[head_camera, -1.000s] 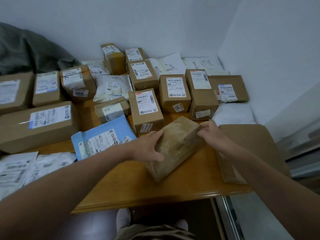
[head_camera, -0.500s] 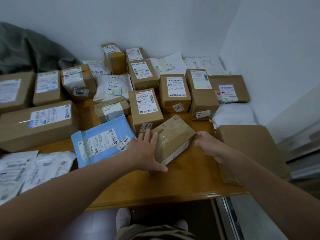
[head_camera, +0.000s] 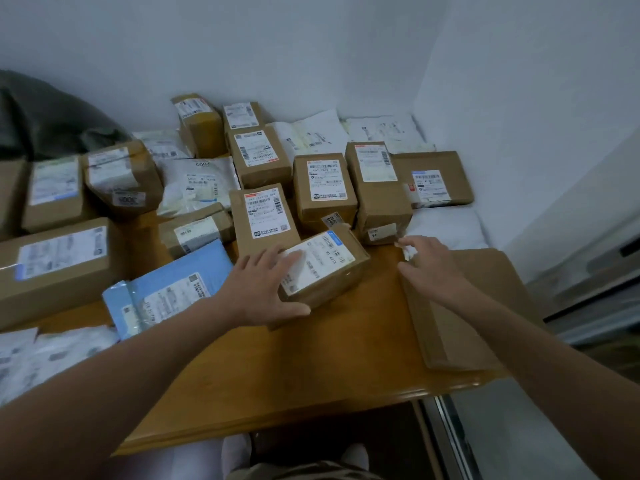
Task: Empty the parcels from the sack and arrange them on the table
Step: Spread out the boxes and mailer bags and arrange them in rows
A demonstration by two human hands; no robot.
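A small brown cardboard parcel (head_camera: pixel 329 268) lies on the wooden table (head_camera: pixel 346 358) with its white label facing up, just in front of the rows of boxes. My left hand (head_camera: pixel 263 285) rests on its left side, fingers over the label and thumb against the near edge. My right hand (head_camera: pixel 426 261) hovers to the right of the parcel, fingers spread, touching nothing. The dark grey-green sack (head_camera: pixel 45 116) slumps at the far left against the wall.
Several labelled brown boxes and white mailer bags fill the back of the table. A blue mailer (head_camera: pixel 166 289) lies left of my left hand. A flat brown envelope (head_camera: pixel 464 306) overhangs the right edge under my right forearm. White walls close the back and right.
The parcel has been turned over from blank side up to label up and set down on the table. My right hand has let go and drawn away to the right.
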